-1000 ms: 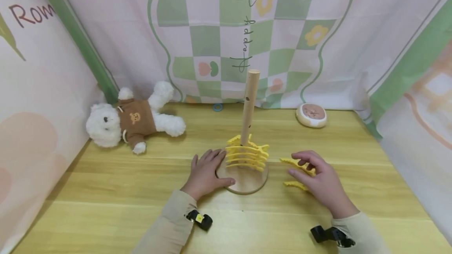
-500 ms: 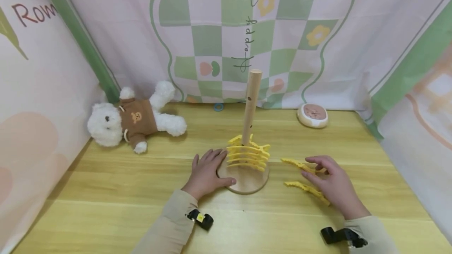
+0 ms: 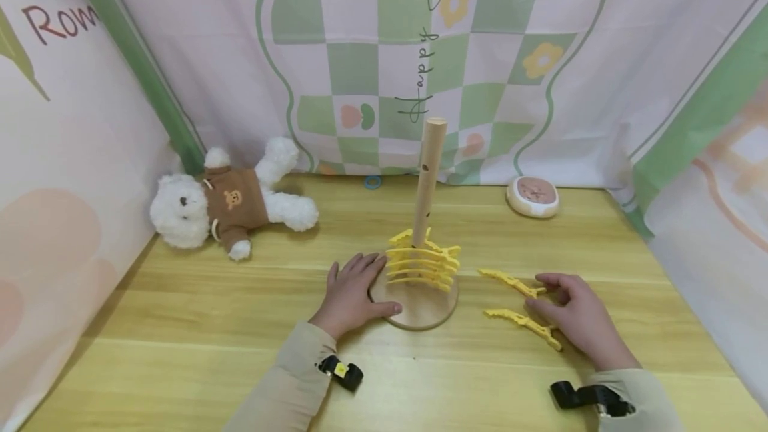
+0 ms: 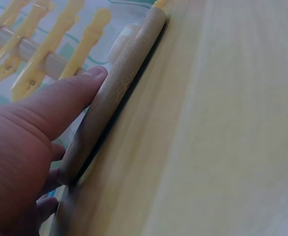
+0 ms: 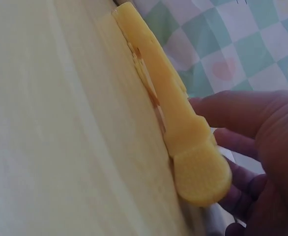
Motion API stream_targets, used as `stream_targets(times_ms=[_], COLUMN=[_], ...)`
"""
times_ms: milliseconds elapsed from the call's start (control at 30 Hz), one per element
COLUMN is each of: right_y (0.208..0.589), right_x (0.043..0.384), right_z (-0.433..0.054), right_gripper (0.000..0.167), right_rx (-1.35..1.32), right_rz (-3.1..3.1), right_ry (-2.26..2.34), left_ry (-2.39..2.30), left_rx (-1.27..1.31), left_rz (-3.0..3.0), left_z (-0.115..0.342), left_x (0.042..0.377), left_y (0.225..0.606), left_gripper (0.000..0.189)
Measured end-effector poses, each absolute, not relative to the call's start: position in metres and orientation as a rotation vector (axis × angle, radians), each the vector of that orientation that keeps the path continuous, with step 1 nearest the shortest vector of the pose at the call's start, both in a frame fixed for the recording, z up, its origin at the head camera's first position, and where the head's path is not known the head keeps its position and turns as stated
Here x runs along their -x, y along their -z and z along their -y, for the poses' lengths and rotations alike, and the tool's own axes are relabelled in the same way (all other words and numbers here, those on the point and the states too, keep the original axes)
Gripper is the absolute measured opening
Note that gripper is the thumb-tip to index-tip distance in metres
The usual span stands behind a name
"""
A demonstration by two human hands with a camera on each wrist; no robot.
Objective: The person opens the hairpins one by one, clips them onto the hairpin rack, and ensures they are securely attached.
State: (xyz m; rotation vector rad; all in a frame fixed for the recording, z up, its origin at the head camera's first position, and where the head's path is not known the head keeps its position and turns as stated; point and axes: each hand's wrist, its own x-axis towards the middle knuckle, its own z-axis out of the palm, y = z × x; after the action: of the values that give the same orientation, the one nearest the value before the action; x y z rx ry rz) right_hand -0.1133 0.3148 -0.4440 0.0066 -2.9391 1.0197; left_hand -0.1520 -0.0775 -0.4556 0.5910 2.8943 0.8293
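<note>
My left hand (image 3: pixel 348 295) rests against the left side of a round wooden base (image 3: pixel 414 315), fingers straight and thumb (image 4: pixel 87 81) over its rim. A wooden post (image 3: pixel 427 185) rises from the base. Several yellow alligator hair clips (image 3: pixel 423 265) are stacked around its lower part. To the right, two more clips lie on the table: a far clip (image 3: pixel 507 280) and a near clip (image 3: pixel 528 327). My right hand (image 3: pixel 582 315) is at the far clip's tail end, with thumb and index finger apart on either side of it. The near clip (image 5: pixel 171 98) looms large in the right wrist view.
A white plush bear (image 3: pixel 237 205) in a brown top lies at the back left. A small blue ring (image 3: pixel 373 182) is near the back edge. At the back right sits a white clock-like object (image 3: pixel 533 197). Printed curtains (image 3: pixel 372 72) enclose the table (image 3: pixel 228 379).
My right hand has shifted right and slightly nearer, back along the far clip to its tail, uncovering both clips. The clips have stayed in place. My left hand still rests on the base.
</note>
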Motion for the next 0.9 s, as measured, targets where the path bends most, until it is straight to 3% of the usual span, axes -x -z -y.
stream_targets(times_ms=[400, 900], right_y=[0.436, 0.415], right_x=[0.11, 0.109], right_z=[-0.314, -0.29], right_gripper=[0.049, 0.029], right_rx=[0.077, -0.229], right_rz=[2.895, 2.5], right_ry=[-0.97, -0.944], left_ry=[-0.836, -0.829], left_rx=[-0.586, -0.588], left_rz=[-2.893, -2.895], left_z=[0.077, 0.078], left_x=[0.153, 0.153], left_y=[0.456, 0.457], left_gripper=[0.097, 0.098])
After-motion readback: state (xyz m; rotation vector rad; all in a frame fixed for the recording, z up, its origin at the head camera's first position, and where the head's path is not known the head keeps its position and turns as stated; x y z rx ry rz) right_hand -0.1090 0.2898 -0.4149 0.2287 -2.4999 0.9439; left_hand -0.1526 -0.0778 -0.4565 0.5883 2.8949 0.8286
